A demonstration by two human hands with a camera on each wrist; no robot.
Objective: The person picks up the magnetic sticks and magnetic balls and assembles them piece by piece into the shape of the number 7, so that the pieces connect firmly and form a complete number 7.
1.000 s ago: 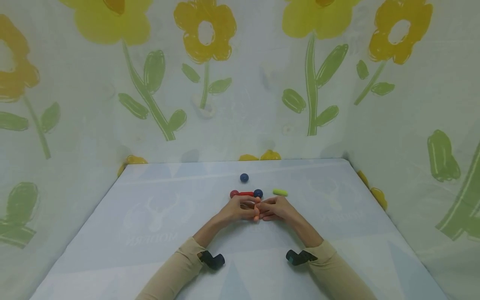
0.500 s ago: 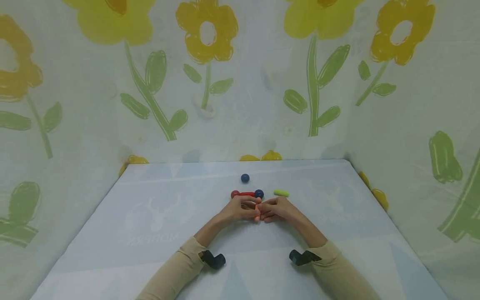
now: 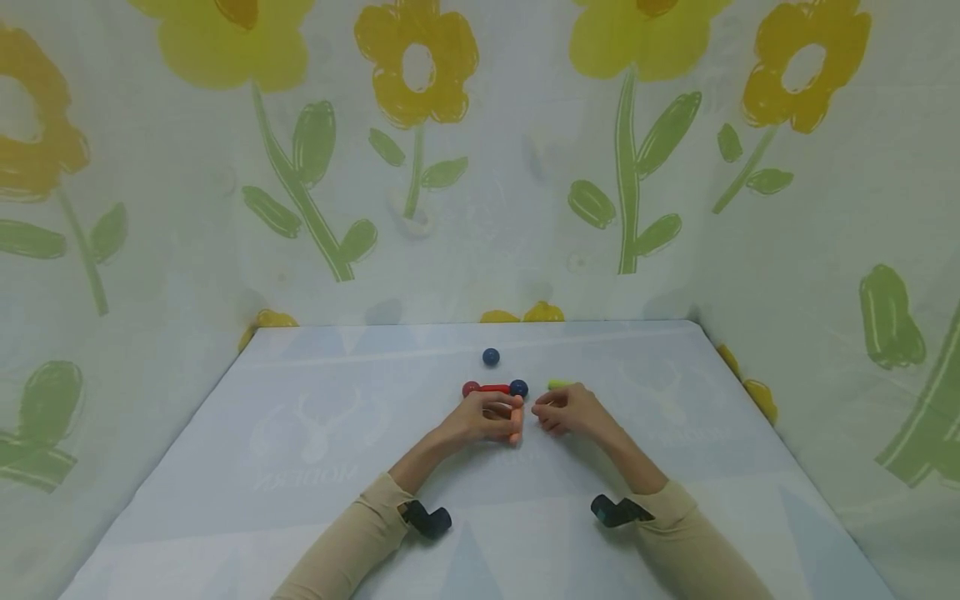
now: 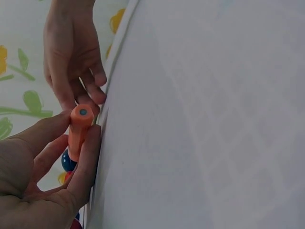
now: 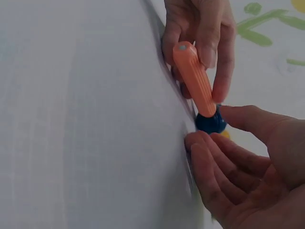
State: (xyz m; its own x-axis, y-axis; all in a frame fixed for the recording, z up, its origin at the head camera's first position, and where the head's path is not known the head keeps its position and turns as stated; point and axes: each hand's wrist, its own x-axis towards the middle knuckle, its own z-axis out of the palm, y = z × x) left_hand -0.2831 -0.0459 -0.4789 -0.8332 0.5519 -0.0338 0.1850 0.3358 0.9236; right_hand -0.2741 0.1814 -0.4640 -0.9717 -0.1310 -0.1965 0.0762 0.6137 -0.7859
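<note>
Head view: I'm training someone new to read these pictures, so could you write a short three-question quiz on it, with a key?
1. Multiple choice. What colour is the held stick in the left hand? A) purple B) orange C) white
2. True or false. The red stick lies between a red ball and a blue ball.
3. Fill in the blank. The right hand holds nothing and partly hides a ____ stick.

Key
1. B
2. True
3. Yellow-green: only part of the yellow-green stick shows beyond that hand.
</note>
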